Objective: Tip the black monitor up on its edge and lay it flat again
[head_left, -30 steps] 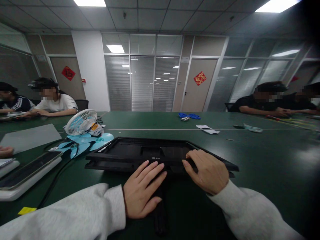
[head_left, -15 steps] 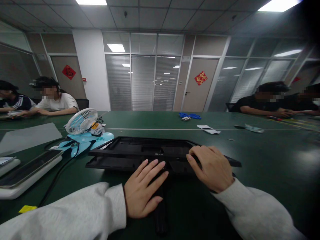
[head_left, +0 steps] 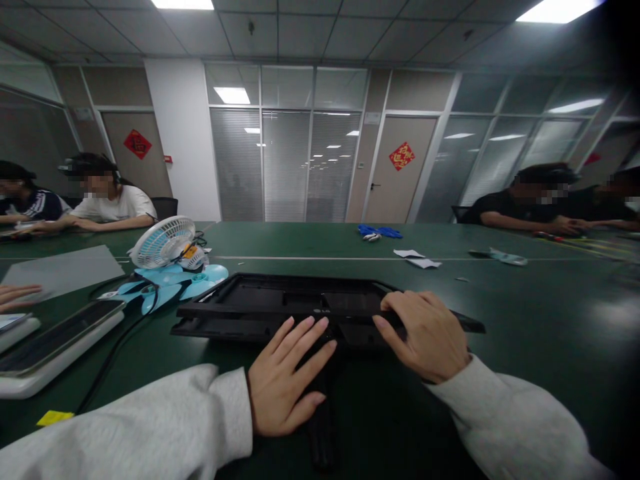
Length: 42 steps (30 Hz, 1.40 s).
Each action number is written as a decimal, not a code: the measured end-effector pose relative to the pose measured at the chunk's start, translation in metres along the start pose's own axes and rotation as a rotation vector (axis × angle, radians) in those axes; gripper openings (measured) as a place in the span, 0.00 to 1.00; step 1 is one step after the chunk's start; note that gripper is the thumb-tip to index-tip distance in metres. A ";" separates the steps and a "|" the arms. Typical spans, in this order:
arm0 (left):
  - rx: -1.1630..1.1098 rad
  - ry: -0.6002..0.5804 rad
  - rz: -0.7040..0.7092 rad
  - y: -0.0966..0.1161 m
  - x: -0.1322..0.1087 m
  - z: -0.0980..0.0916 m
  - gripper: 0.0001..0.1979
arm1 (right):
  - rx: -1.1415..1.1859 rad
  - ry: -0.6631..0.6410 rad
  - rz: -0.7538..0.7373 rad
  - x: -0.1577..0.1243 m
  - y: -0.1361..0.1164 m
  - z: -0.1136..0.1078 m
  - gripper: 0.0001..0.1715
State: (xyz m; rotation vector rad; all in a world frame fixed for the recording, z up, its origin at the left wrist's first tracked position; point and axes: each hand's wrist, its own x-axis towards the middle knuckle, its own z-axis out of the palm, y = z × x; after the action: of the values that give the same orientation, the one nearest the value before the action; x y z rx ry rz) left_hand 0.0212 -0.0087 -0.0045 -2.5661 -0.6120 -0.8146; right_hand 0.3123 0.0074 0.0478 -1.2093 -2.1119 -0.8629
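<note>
A black LG monitor frame (head_left: 350, 305) lies flat in front of me, its logo edge facing me. Under it sits another black monitor part (head_left: 225, 328), with a gap between the two along the front. My left hand (head_left: 295, 377) rests palm down with fingers spread, fingertips at the front edge just below the logo. At the right front edge, my right hand (head_left: 425, 333) is bent around the frame, thumb in front and fingers over the top; the exact contact is partly hidden. A dark stand-like bar (head_left: 321, 440) extends toward me beneath my left hand.
Left of the monitor stand a white fan (head_left: 165, 243) and blue fan blades (head_left: 170, 283). Nearer are a phone on a white block (head_left: 60, 340), a cable and a yellow tag (head_left: 55, 418). Blue gloves (head_left: 380, 231) and paper pieces (head_left: 417, 259) lie farther off. Other people sit at both sides.
The top frame has shifted slightly to the right, and my right hand's fingers have moved a little. My left hand stays in place. Another person's hand has appeared at the left edge.
</note>
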 end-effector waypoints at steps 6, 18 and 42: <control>-0.011 0.001 -0.004 0.000 -0.001 -0.001 0.29 | -0.007 0.019 -0.048 -0.001 -0.003 0.001 0.20; -0.016 0.011 -0.025 0.003 0.000 0.001 0.30 | 0.009 0.025 -0.138 -0.004 -0.003 0.002 0.17; -0.004 0.035 -0.028 0.003 0.000 0.002 0.31 | 0.120 -0.005 -0.128 -0.009 -0.009 0.002 0.16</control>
State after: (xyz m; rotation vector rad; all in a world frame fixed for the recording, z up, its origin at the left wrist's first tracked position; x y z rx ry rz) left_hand 0.0233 -0.0101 -0.0072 -2.5463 -0.6378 -0.8693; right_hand 0.3078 0.0003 0.0376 -1.0247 -2.2308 -0.7758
